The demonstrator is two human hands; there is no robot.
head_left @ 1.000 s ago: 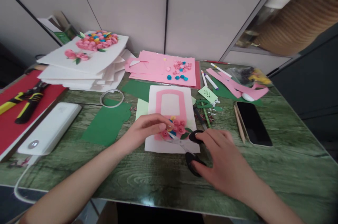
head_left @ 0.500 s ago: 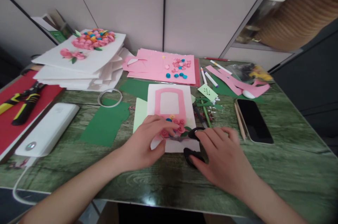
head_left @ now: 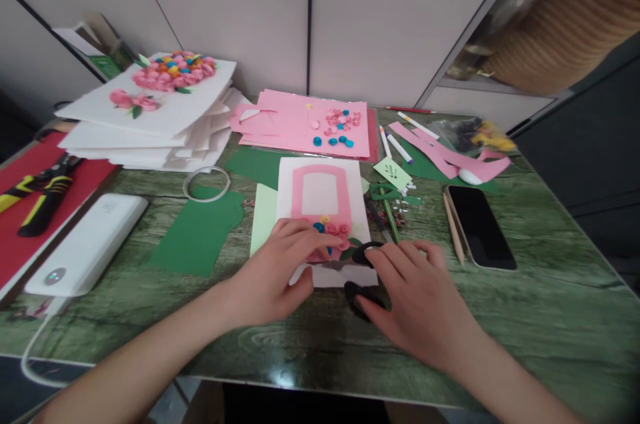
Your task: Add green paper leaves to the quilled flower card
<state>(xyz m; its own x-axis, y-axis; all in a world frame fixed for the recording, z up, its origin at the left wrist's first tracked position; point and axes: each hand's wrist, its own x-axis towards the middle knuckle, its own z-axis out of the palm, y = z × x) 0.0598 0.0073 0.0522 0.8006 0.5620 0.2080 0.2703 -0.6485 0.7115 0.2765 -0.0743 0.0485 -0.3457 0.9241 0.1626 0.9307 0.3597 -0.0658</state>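
On a white card (head_left: 285,192) lies a pink paper basket shape (head_left: 343,192) with an arched handle. Rolled paper flowers (head_left: 338,229) in pink, blue and yellow cover its lower part, beside a dark green leaf. My left hand (head_left: 273,277) rests over these flowers, fingers stretched out and thumb apart; what lies under the fingertips is hidden. In my right hand (head_left: 415,297) are scissors (head_left: 352,297) with black handles, the loops spread apart. Their blades point left, low across the card toward my left hand, and the tips cannot be made out.
Pink sheets (head_left: 287,124) with small paper rolls lie behind the card. Left are green paper (head_left: 193,237), a tape ring (head_left: 186,187), a power bank (head_left: 90,244), pliers (head_left: 45,207) and stacked white sheets (head_left: 150,161). Right are markers (head_left: 400,149), paper scraps and a phone (head_left: 480,227).
The scissors and my right hand have shifted slightly left. My left hand stays over the flowers in nearly the same pose.
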